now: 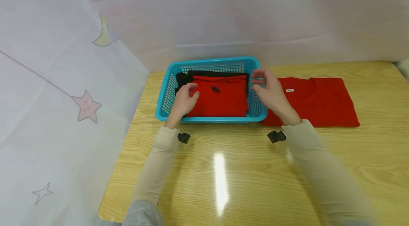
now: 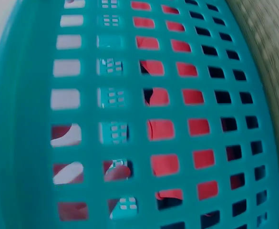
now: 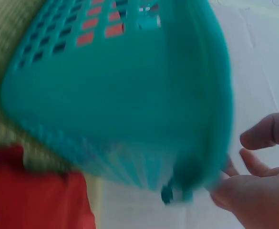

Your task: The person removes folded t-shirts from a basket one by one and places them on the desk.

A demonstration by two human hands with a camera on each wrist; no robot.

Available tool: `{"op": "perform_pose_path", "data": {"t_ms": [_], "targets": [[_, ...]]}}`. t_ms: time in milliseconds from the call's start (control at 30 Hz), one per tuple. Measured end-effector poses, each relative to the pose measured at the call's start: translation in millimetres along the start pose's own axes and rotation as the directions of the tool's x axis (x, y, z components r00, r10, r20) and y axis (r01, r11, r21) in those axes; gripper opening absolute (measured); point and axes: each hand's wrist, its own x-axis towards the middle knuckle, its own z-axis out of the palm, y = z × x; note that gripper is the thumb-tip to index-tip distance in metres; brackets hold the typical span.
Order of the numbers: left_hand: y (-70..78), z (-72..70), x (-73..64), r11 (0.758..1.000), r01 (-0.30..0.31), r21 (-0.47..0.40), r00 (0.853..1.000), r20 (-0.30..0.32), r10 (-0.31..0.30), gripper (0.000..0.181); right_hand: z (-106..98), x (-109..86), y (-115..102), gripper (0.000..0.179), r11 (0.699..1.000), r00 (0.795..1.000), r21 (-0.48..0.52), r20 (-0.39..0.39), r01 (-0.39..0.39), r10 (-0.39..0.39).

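A blue-green plastic basket [image 1: 207,120] with a perforated wall [image 2: 29,133] stands on the table. Inside it lies a folded red garment [image 1: 220,102] with a small dark mark, over black cloth [image 1: 183,79]. My left hand [image 1: 185,101] is above the basket's left part, fingers loosely bent and nothing held. Over the right rim is my right hand [image 1: 271,90], thumb and fingers apart, holding nothing; in the right wrist view, part of it is hidden behind the basket corner. Beside the basket lies a folded red T-shirt [image 1: 326,107] with a white neck label.
The wooden table [image 1: 249,176] stretches in front of the basket and past the T-shirt. A pale sheet [image 1: 204,16] rises behind it, and a sheet with star and moon prints [image 1: 96,148] borders the left. A dark wrist mount [image 1: 276,136] sits at each sleeve.
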Motion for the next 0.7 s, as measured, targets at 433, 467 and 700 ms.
{"op": "perform_pose_path", "data": {"t_ms": [433,467,700], "targets": [[-16.5,-2.2,14.5,0.976,0.206,-0.065,0.978,0.000,-0.207,0.051,41,21.4,7,0.062,0.969,0.962,-0.195,0.199,-0.150,0.189],[-16.8,-2.0,15.1,0.972,0.225,-0.066,0.974,0.005,-0.226,0.052,43,24.0,9,0.063,0.965,0.958,-0.208,0.203,-0.159,0.201],[-18.1,-1.5,18.5,0.938,0.347,-0.004,0.934,0.092,-0.346,0.061,52,32.5,18,0.069,0.938,0.936,-0.278,0.221,-0.207,0.273]]}}
